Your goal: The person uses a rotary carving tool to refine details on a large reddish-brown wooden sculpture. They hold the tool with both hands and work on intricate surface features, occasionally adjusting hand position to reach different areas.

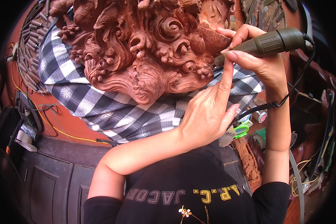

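Observation:
A reddish-brown wood carving (149,74), thick with scrolls, clustered knobs and wave-like grooves, rests on a checked black-and-white cloth. In my right hand (267,69) is a dark green rotary handpiece (268,43), held like a pen. Its ribbed nose points left at the carving's right side; the bit itself is too small to make out. My left hand (205,114) lies below the nose, index finger stretched up to it and to my right thumb. The left thumb stands apart, and the other left fingers are partly hidden behind that hand.
From the handpiece a black coiled cord (278,103) hangs past my right wrist. Chisel-like tools fill a round holder (31,56) at far left; flat blades (263,16) lie at upper right. Green-handled scissors (242,130) and a small carved wood piece (246,158) sit near my right forearm.

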Tool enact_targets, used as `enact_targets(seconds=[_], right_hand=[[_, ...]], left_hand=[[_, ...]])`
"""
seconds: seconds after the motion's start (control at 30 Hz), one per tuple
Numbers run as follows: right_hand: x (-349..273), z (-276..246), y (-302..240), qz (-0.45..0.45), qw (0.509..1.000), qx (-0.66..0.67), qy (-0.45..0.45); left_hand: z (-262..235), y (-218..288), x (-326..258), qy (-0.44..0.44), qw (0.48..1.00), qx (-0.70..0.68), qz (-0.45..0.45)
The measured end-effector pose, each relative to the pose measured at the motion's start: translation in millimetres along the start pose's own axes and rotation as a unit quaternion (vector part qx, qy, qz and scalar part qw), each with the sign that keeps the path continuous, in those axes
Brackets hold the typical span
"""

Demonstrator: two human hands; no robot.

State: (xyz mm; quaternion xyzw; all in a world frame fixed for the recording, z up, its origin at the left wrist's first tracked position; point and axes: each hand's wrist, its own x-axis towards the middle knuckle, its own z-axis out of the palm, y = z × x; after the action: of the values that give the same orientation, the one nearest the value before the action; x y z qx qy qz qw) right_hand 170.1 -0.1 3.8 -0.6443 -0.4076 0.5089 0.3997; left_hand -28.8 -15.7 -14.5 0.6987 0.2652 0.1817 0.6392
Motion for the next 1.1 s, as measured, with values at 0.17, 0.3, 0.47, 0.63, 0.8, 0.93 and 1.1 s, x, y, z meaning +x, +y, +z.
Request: enact_targets(seconds=[0.17,0.3,0.47,0.63,0.8,0.93,1.1], right_hand=[[1.3,-0.3,-0.7,-0.007,1.000,-0.002,-0.006],[-0.5,3.7,-4.5,0.003,1.000,0.000,-0.001],[-2.1,7.0,-5.5,-0.001,1.000,0.007,0.016],[-1.5,6.2,-6.2,-0.003,1.000,0.005,-0.002],[-0.6,3.9,-4.9,-0.013,1.000,-0.003,-0.008],[-0.4,7.2,-7.0,-0.005,1.000,0.007,0.015],[-0.9,10.5,-11.1,0.004,1.000,0.004,0.026]], left_hand=[[-0.8,0.3,2.5,0.022,0.999,0.037,0.025],[0.1,-2.6,0.6,0.032,0.999,0.032,0.029],[-1.8,-2.2,0.8,0.024,0.999,0.030,0.026],[-1.5,-3.0,-2.9,0.002,1.000,-0.012,0.005],[-1.9,-2.6,-3.1,0.000,1.000,-0.012,0.006],[-3.3,-2.3,1.0,0.009,1.000,-0.001,0.012],[-2.0,-3.0,1.4,0.028,0.999,0.011,0.020]])
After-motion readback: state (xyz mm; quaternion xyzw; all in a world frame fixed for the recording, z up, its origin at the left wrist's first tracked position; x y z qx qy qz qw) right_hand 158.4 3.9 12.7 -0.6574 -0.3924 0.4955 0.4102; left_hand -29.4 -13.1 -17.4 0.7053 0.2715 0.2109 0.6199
